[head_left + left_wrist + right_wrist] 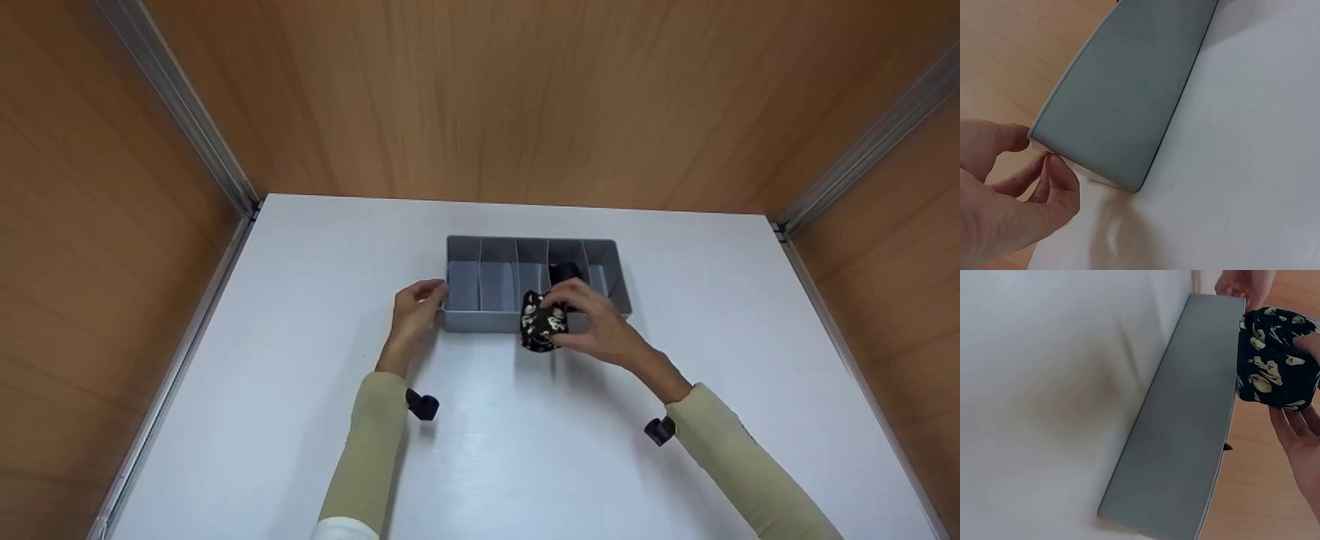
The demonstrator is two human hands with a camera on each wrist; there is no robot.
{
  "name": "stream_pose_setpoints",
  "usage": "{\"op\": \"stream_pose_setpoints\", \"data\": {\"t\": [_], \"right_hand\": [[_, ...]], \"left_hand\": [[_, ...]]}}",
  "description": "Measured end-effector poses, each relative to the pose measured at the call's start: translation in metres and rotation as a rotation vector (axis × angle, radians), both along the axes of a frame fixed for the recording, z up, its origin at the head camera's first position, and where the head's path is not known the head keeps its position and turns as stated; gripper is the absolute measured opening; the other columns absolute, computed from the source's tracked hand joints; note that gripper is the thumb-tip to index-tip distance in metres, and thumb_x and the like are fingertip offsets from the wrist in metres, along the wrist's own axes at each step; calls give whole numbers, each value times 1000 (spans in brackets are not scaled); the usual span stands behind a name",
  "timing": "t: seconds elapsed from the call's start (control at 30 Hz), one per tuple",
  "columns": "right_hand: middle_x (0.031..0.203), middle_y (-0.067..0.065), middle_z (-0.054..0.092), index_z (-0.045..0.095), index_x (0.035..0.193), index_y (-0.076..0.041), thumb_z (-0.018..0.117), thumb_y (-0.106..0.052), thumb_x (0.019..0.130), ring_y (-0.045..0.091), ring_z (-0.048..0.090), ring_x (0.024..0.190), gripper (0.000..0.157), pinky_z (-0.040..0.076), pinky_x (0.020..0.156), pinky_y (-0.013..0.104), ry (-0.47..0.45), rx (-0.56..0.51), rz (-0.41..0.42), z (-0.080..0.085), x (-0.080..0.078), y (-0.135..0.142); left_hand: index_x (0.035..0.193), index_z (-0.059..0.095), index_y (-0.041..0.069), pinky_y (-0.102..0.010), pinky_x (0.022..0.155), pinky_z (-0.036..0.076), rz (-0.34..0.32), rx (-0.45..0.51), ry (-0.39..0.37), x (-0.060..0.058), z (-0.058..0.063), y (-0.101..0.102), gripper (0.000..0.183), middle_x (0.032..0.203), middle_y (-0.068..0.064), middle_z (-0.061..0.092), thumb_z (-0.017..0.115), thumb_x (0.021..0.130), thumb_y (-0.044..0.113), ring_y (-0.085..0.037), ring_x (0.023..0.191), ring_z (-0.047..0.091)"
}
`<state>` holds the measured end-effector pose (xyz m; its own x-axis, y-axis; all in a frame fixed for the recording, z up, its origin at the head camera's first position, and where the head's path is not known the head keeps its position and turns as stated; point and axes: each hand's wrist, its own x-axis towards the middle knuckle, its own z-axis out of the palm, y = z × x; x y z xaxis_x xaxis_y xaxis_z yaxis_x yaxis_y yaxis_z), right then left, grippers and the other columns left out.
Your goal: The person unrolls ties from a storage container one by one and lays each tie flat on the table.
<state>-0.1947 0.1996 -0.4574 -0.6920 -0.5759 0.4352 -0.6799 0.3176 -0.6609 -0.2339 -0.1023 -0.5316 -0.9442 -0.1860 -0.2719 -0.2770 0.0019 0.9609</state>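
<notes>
One folded black floral cloth (538, 324) — held in your right hand (600, 326) — is at the 6 o'clock edge of the gray five-compartment tray (480, 322); your left hand (415, 309) grips the tray's 9 o'clock end.

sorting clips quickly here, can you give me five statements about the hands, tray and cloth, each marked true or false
1. The right hand holds a black patterned cloth. True.
2. The gray tray has three compartments. False: it has five.
3. A dark item sits in the tray's fourth compartment from the left, head view. True.
4. The patterned cloth lies flat on the white table. False: it is held up by the tray's front edge.
5. The left hand touches the tray's left end. True.
</notes>
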Motion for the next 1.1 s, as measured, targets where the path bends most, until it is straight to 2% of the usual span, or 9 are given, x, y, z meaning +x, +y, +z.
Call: {"op": "stream_pose_setpoints", "data": {"t": [0.27, 0.33, 0.47, 0.57, 0.63, 0.83, 1.1], "right_hand": [[121, 19, 59, 67, 115, 2, 81, 12, 78, 33, 57, 116, 40, 48, 96, 57, -37, 7, 39, 2, 1, -12], [121, 19, 59, 67, 114, 2, 81, 12, 79, 32, 57, 115, 40, 49, 95, 55, -42, 9, 50, 3, 2, -15], [125, 10, 59, 68, 118, -8, 84, 2, 82, 26, 58, 116, 41, 51, 94, 47, -30, 20, 81, -13, -8, -16], [127, 5, 58, 68, 121, -14, 85, -6, 83, 23, 57, 118, 42, 52, 94, 48, -10, 36, 103, -24, -16, -16], [128, 5, 58, 68, 121, -14, 86, -6, 83, 23, 56, 119, 43, 52, 93, 50, 3, 50, 107, -23, -16, -20], [129, 5, 58, 67, 122, -15, 85, -7, 84, 22, 56, 121, 43, 52, 95, 43, 17, 61, 129, -21, -14, -32], [128, 6, 59, 68, 123, -14, 84, -4, 83, 23, 57, 118, 45, 51, 96, 45, -22, 12, 181, -23, -10, -48]], "left_hand": [[125, 68, -2, -37, 86, 53, -2, 1, 8, -2, 0, 1, 31, 106, -10, 63, 65, 101, 18, -15, 91, 58], [125, 68, -2, -35, 84, 52, -4, 8, 4, -2, 0, 2, 31, 107, -11, 64, 65, 101, 18, -17, 93, 59], [126, 68, 0, -33, 82, 52, -7, 5, -11, -3, 1, 2, 31, 109, -11, 64, 65, 101, 19, -20, 96, 60], [127, 68, 1, -32, 82, 52, -7, -2, -22, -5, 1, 2, 32, 109, -10, 64, 66, 101, 20, -19, 95, 61], [127, 68, 1, -32, 82, 53, -9, -6, -21, -5, 1, 1, 32, 108, -10, 64, 65, 102, 21, -18, 93, 61], [124, 69, 0, -36, 84, 53, -6, -1, -11, -4, 2, -1, 30, 101, -7, 63, 65, 102, 20, -14, 87, 59], [123, 69, 1, -37, 88, 53, -11, 3, -40, -3, 2, -2, 31, 105, -7, 66, 65, 102, 23, -17, 94, 61]]}}
